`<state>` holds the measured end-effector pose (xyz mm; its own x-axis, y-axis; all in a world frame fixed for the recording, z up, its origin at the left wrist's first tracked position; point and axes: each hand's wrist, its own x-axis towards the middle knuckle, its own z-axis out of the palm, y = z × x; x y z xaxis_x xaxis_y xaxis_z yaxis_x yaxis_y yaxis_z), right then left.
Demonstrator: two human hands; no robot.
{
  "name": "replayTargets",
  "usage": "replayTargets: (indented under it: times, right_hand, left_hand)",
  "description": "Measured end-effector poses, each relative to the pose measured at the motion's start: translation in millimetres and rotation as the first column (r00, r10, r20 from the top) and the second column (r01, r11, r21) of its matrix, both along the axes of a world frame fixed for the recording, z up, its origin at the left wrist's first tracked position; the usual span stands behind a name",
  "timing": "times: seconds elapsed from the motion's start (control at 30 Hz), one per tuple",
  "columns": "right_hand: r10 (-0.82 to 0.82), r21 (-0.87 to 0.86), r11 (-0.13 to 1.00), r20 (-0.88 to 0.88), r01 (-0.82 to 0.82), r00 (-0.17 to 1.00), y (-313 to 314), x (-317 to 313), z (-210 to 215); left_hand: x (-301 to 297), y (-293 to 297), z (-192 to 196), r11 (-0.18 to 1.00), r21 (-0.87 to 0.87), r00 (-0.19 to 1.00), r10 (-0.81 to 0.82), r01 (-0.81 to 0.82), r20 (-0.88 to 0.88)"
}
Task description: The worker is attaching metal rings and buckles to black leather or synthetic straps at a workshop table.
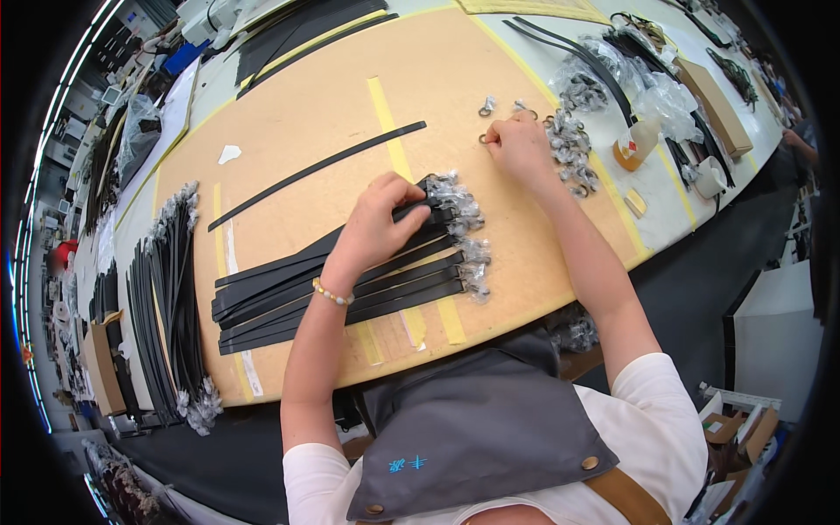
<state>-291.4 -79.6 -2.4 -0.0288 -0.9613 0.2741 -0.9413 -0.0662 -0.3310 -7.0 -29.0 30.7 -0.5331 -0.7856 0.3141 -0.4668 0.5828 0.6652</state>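
Head view looks down on a tan table (289, 131), where the left hand (378, 229) lies curled, fingers down, on a stack of black straps (289, 293) with plastic-wrapped ends. Right hand (518, 147) reaches further out, fingers pinched shut on a small metal ring (484, 138), just beside a heap of metal clasps (570, 149). One single black strap (317, 173) lies apart, beyond the stack.

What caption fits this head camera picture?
Left hand presses stacked black straps; right hand picks metal rings.
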Motion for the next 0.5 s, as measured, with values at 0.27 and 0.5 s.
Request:
replayTargets:
  times: [0.27,0.5]
  right_hand:
    - [0.247,-0.034,0.965,0.443,-0.259,0.862,13,39,8]
    - [-0.006,0.082,0.908,0.983,-0.410,0.183,13,36,5]
  left_hand:
    - [-6,-132,-28,0.950,-0.172,0.942,0.288,-0.259,0.173]
    - [-7,-138,-42,0.989,0.001,0.967,0.147,-0.151,0.210]
